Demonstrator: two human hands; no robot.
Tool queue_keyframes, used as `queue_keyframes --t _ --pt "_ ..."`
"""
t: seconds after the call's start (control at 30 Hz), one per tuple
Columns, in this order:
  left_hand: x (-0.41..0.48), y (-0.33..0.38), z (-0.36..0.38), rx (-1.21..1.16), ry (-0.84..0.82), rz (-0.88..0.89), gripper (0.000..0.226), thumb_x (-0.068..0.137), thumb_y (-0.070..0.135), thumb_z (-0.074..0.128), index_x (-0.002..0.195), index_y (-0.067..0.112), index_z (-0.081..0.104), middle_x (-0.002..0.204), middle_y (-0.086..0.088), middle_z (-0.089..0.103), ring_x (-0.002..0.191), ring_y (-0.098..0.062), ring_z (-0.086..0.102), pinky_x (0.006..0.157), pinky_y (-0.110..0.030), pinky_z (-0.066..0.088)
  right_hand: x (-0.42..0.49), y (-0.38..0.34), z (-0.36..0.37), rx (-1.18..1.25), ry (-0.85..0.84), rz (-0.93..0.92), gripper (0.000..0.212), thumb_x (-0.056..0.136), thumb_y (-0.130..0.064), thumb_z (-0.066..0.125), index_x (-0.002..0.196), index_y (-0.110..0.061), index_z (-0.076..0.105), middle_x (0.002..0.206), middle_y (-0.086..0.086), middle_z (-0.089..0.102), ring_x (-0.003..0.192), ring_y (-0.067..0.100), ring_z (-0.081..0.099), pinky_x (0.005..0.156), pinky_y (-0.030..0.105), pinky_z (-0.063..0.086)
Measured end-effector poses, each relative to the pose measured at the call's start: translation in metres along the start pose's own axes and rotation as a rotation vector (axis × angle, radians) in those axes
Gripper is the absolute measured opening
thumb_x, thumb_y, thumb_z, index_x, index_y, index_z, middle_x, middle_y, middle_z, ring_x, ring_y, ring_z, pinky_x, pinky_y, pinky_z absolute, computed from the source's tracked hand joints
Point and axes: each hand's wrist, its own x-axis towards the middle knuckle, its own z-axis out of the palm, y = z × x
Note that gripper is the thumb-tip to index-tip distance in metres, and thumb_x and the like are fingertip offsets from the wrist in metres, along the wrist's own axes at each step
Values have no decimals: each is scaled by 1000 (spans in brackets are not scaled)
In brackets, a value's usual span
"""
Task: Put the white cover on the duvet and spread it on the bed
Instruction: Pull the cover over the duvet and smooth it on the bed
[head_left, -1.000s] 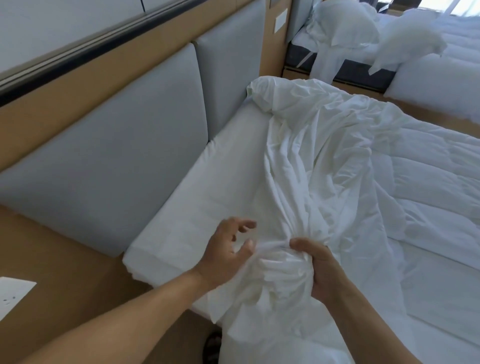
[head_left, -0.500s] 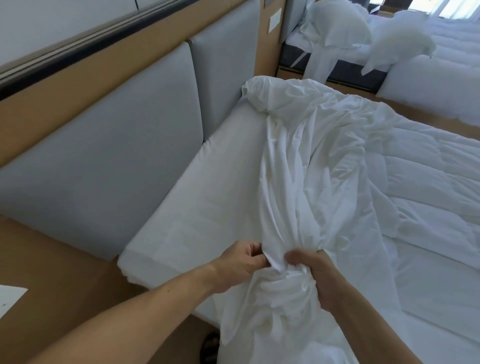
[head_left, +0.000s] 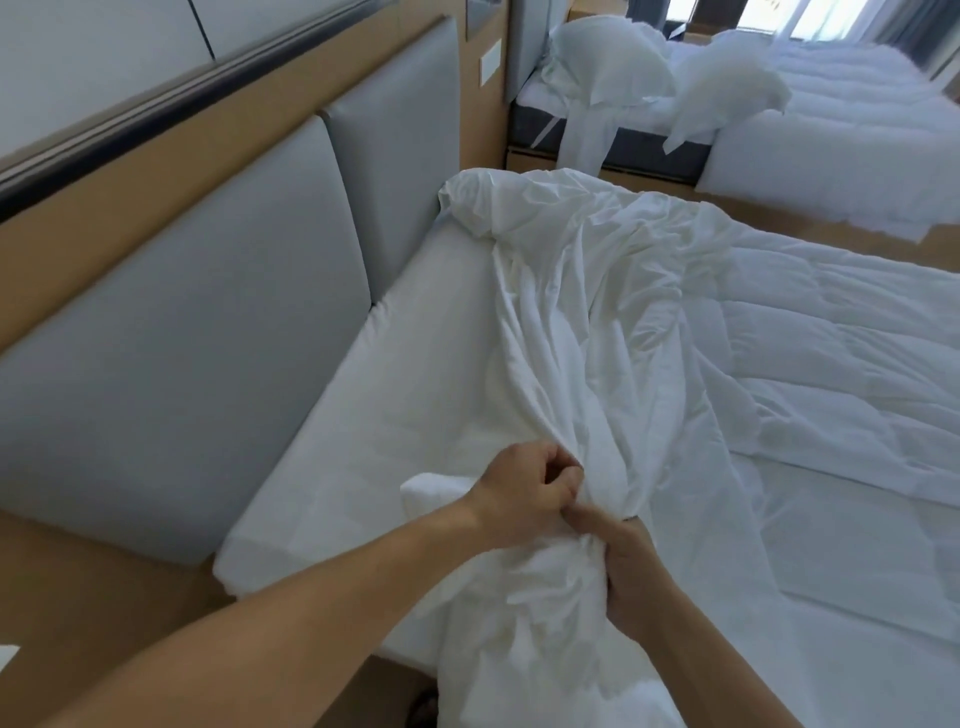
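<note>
Gripping bunched white cover (head_left: 571, 322) at six o'clock, left hand (head_left: 524, 493) and right hand (head_left: 631, 571) both fisted on it. Gather evenly toward twelve o'clock, avoiding twists over the duvet (head_left: 831, 364).

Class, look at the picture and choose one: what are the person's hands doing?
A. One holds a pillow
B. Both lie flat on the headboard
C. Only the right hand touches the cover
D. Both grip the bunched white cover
D: the left hand and the right hand each curl round gathered folds of the cover.
</note>
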Motion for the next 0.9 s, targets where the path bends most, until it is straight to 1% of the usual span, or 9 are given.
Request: queue_keyframes --t 0.13,0.3,0.4,0.47,0.53,0.63,0.7,0.77,0.9 --pt "-5 2 6 -169 -66 -159 18 96 20 58 79 19 62 70 5 59 60 -8 53 53 -24 45 -4 -1 -9 60 -1 -13 28 75 -2 68 101 7 73 108 32 68 98 43 69 78 45 60" --pt "2 5 -5 -131 -270 -288 20 92 10 54 78 15 66 75 -2 63 72 -16 57 70 -31 48 -2 9 -16 68 -78 111 43 77 -11 70 112 14 66 114 32 66 105 44 66 91 47 56" --pt "-1 5 -17 -97 -320 -164 24 94 3 49 97 17 69 90 -3 71 80 -13 64 77 -25 52 0 10 -15 19 -125 176 31 78 -3 71 106 10 70 103 26 69 92 35 69 81 41 58" --pt "-3 -5 -26 6 -131 -24 26 95 6 54 115 17 68 104 1 70 94 -9 65 86 -16 48 5 4 -17 -8 -71 178 41 69 -7 77 105 11 70 95 25 68 83 36 69 73 41 59" --pt "-6 -26 -35 120 119 -30 48 90 26 67 136 19 55 127 1 56 114 -15 56 95 -17 43 10 1 -16 26 -23 193 64 57 -16 81 111 14 64 91 24 64 79 38 67 69 43 57" --pt "-20 -49 -36 67 3 -380 109 66 71 69 153 19 30 150 -4 38 136 -22 43 108 -34 39 14 -1 -13 91 -44 217 72 59 -22 83 117 11 57 96 24 59 80 38 64 69 42 55" --pt "-29 -57 -33 -47 -119 -500 95 70 73 69 142 16 48 142 -4 54 126 -23 56 101 -38 48 17 4 -10 74 -87 199 57 61 -18 79 107 11 61 91 25 62 77 38 66 66 41 55" --pt "-29 -60 -32 -107 -127 -462 55 81 59 70 111 13 70 113 -7 72 99 -21 69 92 -44 53 16 7 -10 30 -99 157 40 63 -12 72 94 12 65 84 25 65 73 37 68 63 39 57" --pt "-30 -60 -40 -189 -259 -406 13 94 20 64 98 12 73 91 -6 73 80 -17 68 74 -32 57 15 8 -6 -24 -84 92 39 60 -10 73 93 10 66 86 24 63 76 38 67 65 42 58"
